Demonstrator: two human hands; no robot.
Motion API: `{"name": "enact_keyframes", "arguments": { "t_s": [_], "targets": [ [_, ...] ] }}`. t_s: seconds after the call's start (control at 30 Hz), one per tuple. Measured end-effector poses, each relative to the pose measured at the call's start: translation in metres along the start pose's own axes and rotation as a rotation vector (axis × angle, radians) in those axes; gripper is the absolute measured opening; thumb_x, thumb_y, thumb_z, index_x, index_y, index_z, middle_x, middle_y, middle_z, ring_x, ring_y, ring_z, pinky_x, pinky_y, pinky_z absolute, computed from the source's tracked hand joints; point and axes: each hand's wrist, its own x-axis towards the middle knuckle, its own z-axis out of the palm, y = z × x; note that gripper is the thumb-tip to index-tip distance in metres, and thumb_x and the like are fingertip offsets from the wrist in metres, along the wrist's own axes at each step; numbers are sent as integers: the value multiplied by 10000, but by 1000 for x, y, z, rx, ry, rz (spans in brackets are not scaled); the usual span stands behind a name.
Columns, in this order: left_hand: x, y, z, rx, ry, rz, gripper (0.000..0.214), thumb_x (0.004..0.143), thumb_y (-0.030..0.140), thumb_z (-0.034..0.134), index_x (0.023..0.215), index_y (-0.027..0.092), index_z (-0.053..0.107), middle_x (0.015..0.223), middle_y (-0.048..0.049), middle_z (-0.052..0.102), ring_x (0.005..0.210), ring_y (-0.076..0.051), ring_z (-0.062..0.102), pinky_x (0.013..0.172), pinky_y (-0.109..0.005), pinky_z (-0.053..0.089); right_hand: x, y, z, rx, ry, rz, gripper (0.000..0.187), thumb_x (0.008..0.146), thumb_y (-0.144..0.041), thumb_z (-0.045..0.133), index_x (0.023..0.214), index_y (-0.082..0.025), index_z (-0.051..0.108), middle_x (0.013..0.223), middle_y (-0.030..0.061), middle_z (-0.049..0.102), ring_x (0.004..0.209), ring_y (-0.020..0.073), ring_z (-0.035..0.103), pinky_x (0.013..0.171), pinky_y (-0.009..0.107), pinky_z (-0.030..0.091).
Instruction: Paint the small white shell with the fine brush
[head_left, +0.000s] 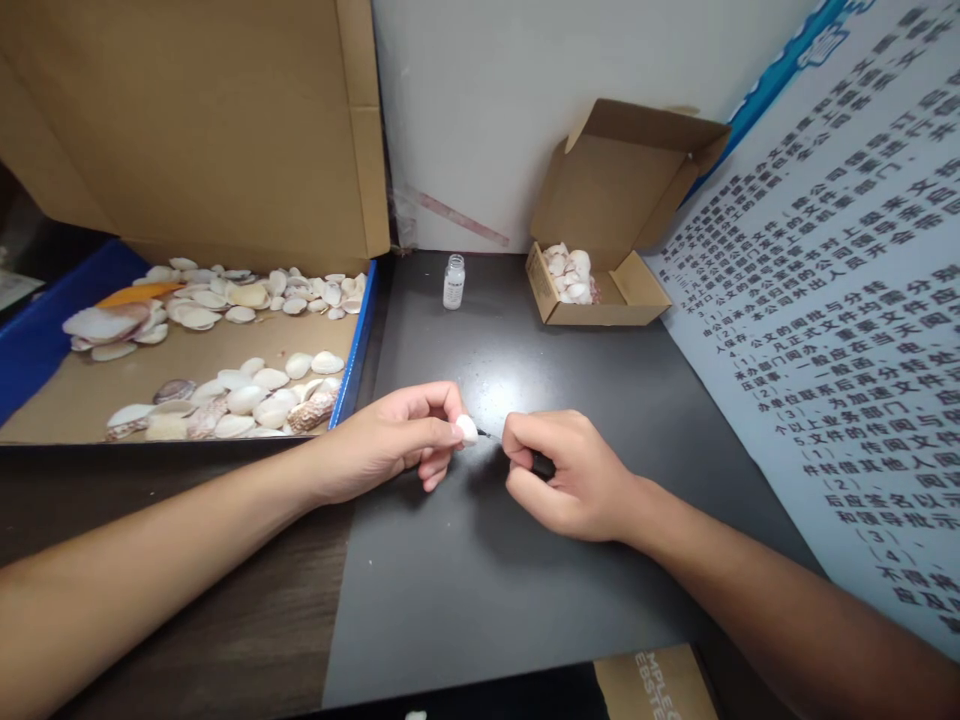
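Observation:
My left hand [409, 435] pinches a small white seashell [467, 430] between thumb and fingertips, above the dark grey mat. Facing it, my right hand [566, 470] is closed around a thin tool with a black handle [543, 466]. The tool's slender dark tip [484, 433] points at the shell's right edge, and I cannot tell whether it touches. My fingers hide most of the tool, so its exact kind does not show. Behind the hands stands a small clear bottle [453, 284] with a white label, upright and with no cap visible on it.
At the left, a large open blue-sided box [352, 350] holds many shells in two groups. A small open cardboard box [600, 313] with white shells stands at the back right. A printed board [825, 300] leans along the right. Another cardboard piece [652, 685] lies at the near edge.

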Motion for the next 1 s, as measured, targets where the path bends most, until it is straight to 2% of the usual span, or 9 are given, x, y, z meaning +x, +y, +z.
{"name": "enact_keyframes", "arguments": {
  "t_s": [0.1, 0.3, 0.43, 0.6, 0.77, 0.9, 1.0],
  "targets": [
    [0, 0, 0, -5, -3, 9, 174, 855, 193, 677, 741, 169, 549, 692, 38, 529, 510, -60, 478, 506, -195, 471, 0, 0, 0, 84, 29, -110, 214, 671, -63, 451, 681, -218, 303, 581, -76, 305, 512, 78, 244, 502, 211, 231],
    [0, 0, 0, -5, -1, 9, 164, 856, 190, 675, 749, 169, 553, 686, 38, 525, 511, -61, 479, 509, -194, 477, 0, 1, 0, -5, -20, 18, 185, 694, -79, 477, 685, -213, 349, 573, -75, 347, 510, 78, 277, 500, 206, 247],
    [-1, 0, 0, -9, -5, 15, 160, 849, 177, 673, 747, 165, 550, 718, 30, 543, 513, -58, 483, 506, -195, 477, 0, 1, 0, 70, 38, -81, 213, 680, -50, 465, 679, -211, 324, 583, -78, 326, 515, 71, 255, 502, 203, 235],
    [0, 0, 0, -23, -8, 17, 158, 863, 162, 655, 745, 167, 550, 674, 40, 511, 517, -63, 477, 514, -192, 484, -1, 3, 1, 82, -37, -50, 212, 683, -49, 472, 688, -213, 337, 582, -78, 331, 516, 76, 266, 503, 210, 238],
    [0, 0, 0, -20, -19, 26, 162, 855, 160, 661, 739, 164, 547, 699, 33, 533, 515, -60, 484, 508, -190, 478, -3, 2, 2, 89, 42, -150, 231, 672, -38, 466, 689, -213, 316, 596, -72, 334, 532, 81, 248, 514, 224, 227],
    [0, 0, 0, -29, -13, 25, 153, 856, 156, 656, 741, 166, 555, 673, 38, 517, 516, -63, 482, 507, -187, 484, -2, 2, 2, 22, -1, -30, 202, 698, -59, 492, 695, -206, 353, 588, -72, 372, 524, 75, 277, 513, 213, 250],
    [0, 0, 0, -32, -19, 26, 143, 850, 164, 665, 749, 167, 564, 653, 43, 507, 514, -64, 480, 506, -186, 486, -1, 1, 0, 11, 45, 1, 191, 706, -64, 502, 701, -203, 372, 585, -74, 400, 514, 69, 294, 509, 203, 262]
  ]
}}
